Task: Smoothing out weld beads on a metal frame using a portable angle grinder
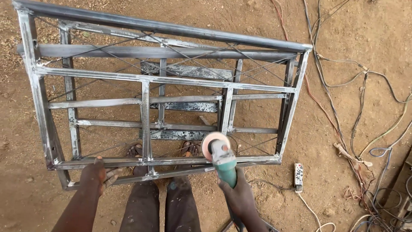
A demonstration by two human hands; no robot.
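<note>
One angle grinder (222, 158) (right hand (240, 195)), one steel frame (163, 103), left hand (98, 174) steadying.

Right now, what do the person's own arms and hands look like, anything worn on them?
Both arms come up from the bottom edge of the head view, bare as far as they show: no sleeves in sight. The left hand and the right hand are bare too, with no gloves, and no watch, ring or wristband shows. No markings or cables on either arm. Each grip is just bare fingers.
</note>
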